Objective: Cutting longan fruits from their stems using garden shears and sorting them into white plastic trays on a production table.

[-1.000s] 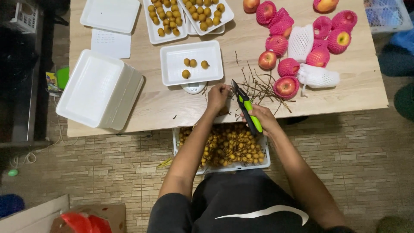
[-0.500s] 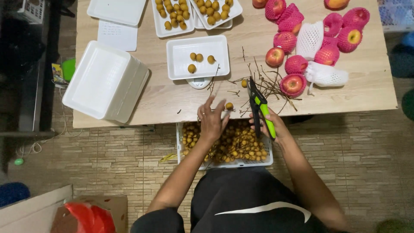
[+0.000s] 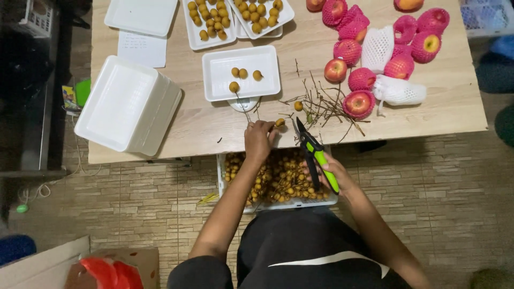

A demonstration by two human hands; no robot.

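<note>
My left hand [image 3: 258, 140] rests at the table's front edge, pinching a thin stem with a small round tan fruit [image 3: 279, 122] at its tip. My right hand [image 3: 333, 170] grips green-handled pruning shears [image 3: 315, 154] below the table edge, blades pointing up toward that fruit. Under both hands a white crate [image 3: 278, 180] holds several tan fruits on stems. A white foam tray [image 3: 241, 73] with three loose fruits sits just beyond my left hand. A lone fruit [image 3: 298, 106] lies beside a pile of bare twigs [image 3: 323, 105].
A stack of white foam trays [image 3: 127, 106] stands at the left of the wooden table [image 3: 428, 107]. Filled fruit trays [image 3: 211, 20] lie at the far edge. Apples in pink and white foam nets [image 3: 375, 48] crowd the right. A cardboard box [image 3: 115, 267] sits on the tiled floor.
My left hand has risen from the crate to the table edge with a stemmed fruit. My right hand and the shears dropped slightly below the table edge.
</note>
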